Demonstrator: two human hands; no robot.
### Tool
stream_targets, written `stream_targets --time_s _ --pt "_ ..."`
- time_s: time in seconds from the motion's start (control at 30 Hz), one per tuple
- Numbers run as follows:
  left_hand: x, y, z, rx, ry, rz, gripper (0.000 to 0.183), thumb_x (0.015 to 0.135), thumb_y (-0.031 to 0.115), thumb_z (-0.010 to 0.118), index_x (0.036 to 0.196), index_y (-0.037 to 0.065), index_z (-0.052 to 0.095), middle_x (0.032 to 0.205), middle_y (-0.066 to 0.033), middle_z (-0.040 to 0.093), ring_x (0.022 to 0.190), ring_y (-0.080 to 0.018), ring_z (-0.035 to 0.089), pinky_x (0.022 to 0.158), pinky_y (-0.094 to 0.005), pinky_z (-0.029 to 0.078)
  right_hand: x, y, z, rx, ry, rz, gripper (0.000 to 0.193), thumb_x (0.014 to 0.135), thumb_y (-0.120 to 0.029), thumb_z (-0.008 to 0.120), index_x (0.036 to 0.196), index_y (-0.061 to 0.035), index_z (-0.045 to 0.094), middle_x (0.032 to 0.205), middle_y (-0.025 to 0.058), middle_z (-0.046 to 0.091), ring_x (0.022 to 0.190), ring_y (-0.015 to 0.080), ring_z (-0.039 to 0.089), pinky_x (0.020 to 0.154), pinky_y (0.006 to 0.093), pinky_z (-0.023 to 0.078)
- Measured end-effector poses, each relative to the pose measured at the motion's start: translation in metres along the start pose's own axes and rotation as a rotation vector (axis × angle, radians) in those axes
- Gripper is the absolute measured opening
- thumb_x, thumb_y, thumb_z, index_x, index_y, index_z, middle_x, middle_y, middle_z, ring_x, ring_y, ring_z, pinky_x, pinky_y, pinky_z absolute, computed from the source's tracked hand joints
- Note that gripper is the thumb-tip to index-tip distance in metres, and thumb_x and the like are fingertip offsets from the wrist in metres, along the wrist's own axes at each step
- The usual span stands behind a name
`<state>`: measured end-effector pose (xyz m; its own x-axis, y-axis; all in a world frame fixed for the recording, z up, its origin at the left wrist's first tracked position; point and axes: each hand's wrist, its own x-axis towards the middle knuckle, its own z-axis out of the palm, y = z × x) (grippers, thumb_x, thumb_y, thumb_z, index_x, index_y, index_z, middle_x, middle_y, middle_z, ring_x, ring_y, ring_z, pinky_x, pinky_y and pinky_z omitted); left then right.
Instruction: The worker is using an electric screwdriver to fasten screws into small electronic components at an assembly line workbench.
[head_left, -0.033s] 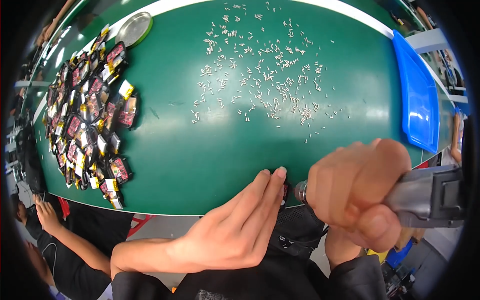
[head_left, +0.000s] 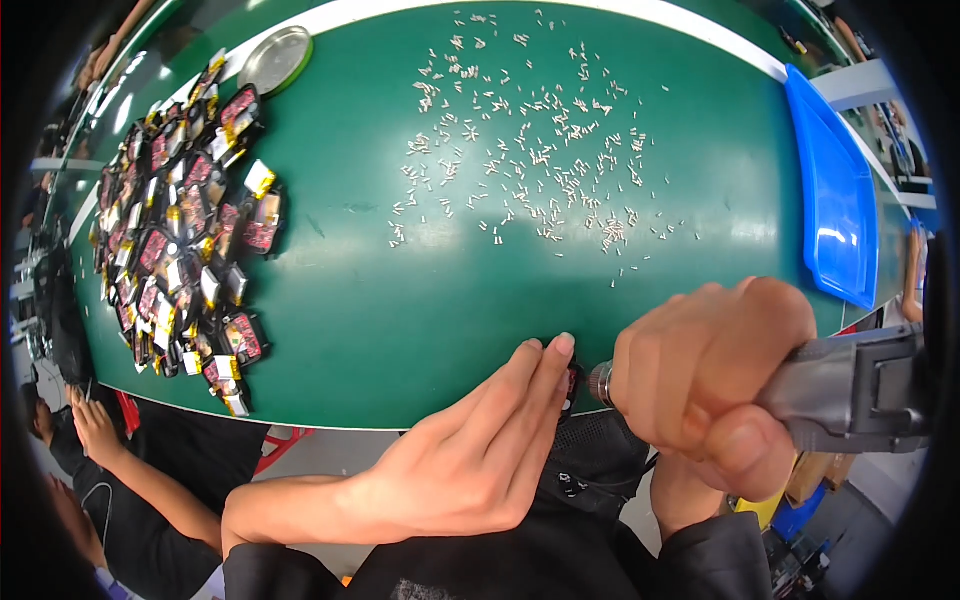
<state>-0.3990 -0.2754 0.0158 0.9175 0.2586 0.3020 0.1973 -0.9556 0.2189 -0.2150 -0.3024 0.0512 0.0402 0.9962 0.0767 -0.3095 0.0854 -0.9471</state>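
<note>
My right hand [head_left: 700,375] is wrapped round a grey power screwdriver [head_left: 850,395], held roughly level with its collar pointing left. Just left of that collar, at the table's near edge, a small black-cased device with a red circuit board [head_left: 572,390] peeks out beside my left fingertips. My left hand [head_left: 465,445] has its long fingers pressed together along the device and covers most of it. The thumb is hidden, as is the contact between the screwdriver's tip and the device.
Many similar devices with white-and-yellow battery packs form a pile [head_left: 180,240] at the left. Small metal pins or screws [head_left: 560,170] lie scattered across the green table [head_left: 340,310]. A round green-rimmed dish [head_left: 277,62] sits far left, a blue tray [head_left: 840,190] right. Another person's hand [head_left: 95,430] shows lower left.
The pile and dish sit slightly farther right in the picture, a small view shift. My right hand and the screwdriver have moved slightly left; my left hand stays in place.
</note>
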Motion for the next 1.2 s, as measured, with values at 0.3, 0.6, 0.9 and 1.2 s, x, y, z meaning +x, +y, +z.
stream_targets --time_s 0.3,0.6,0.9,1.2 --pt "-0.008 0.006 -0.006 0.046 -0.027 -0.010 0.040 0.065 0.010 0.058 0.096 -0.014 0.064 0.111 -0.0249 0.061 0.104 -0.0325 0.058 0.093 -0.0355 0.047 0.002 0.012 -0.005 0.151 -0.153 -0.148 0.021 0.078 -0.010 0.062 0.071 -0.0054 0.044 0.047 -0.0002 0.043 0.038 0.0126 0.042 0.038 0.0276 0.034" --pt "-0.069 -0.017 -0.055 0.108 0.306 -0.412 0.047 0.069 -0.007 0.062 0.115 -0.010 0.054 0.111 -0.0229 0.059 0.101 -0.0364 0.059 0.086 -0.0421 0.049 -0.036 0.016 -0.044 0.656 -0.022 -0.379 0.009 0.090 -0.011 0.051 0.090 -0.0051 0.045 0.044 -0.0008 0.038 0.035 0.0099 0.036 0.038 0.0249 0.036" --pt "-0.145 -0.135 -0.123 0.484 0.352 -0.951 0.034 0.093 0.007 0.048 0.124 -0.006 0.050 0.131 -0.0226 0.050 0.124 -0.0354 0.046 0.104 -0.0396 0.036 -0.042 0.038 -0.054 0.718 0.184 -0.253 0.009 0.090 -0.013 0.047 0.090 -0.0044 0.045 0.047 -0.0005 0.033 0.038 0.0098 0.032 0.043 0.0269 0.034" --pt "0.002 -0.088 -0.059 0.153 0.365 -0.494 0.028 0.075 -0.005 0.065 0.103 -0.001 0.060 0.101 -0.0153 0.060 0.094 -0.0322 0.059 0.082 -0.0383 0.048 -0.052 0.039 -0.056 0.800 0.295 -0.192 0.009 0.086 -0.015 0.049 0.086 -0.0057 0.048 0.046 -0.0002 0.033 0.038 0.0110 0.032 0.043 0.0285 0.034"
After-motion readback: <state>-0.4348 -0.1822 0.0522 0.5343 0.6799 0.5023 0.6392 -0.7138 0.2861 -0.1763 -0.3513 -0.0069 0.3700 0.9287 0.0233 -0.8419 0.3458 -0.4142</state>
